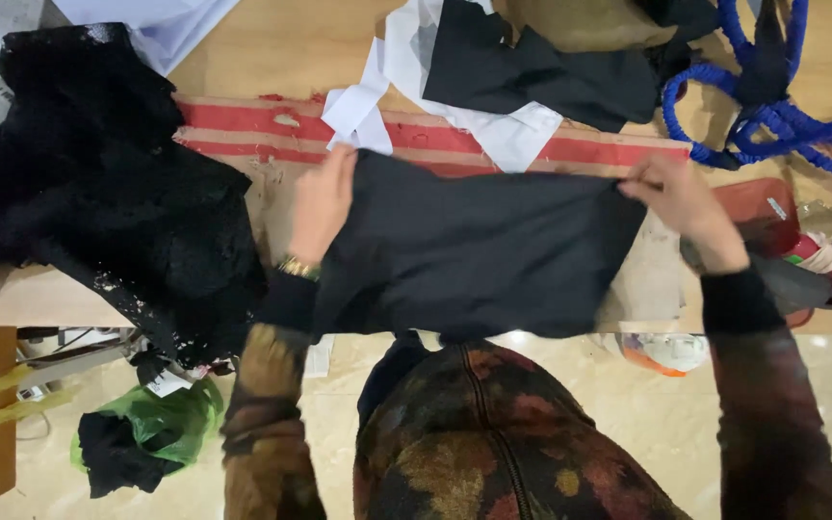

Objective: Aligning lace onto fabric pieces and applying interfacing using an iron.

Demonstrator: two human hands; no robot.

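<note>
Left hand [322, 204] and right hand [683, 204] pinching dark fabric panel [474, 246] corners closed, stretching flat over worktop [281, 58]; smoothing seemingly underway, unfinished.

Middle of the desk [243, 58]: a cloth panel [474, 246] lies spread flat, its near edge hanging over the desk's front.
Left hand [322, 204]: on the panel's left edge.
Right hand [688, 207]: on its far right corner.
Left: a lace heap [89, 183] lies beside the panel.
Behind: fabric scraps [522, 72] lie piled on a strip [272, 130].
Far right: a rope [772, 106].
Floor [339, 385], left: a bag [161, 424] holding cloth.
</note>
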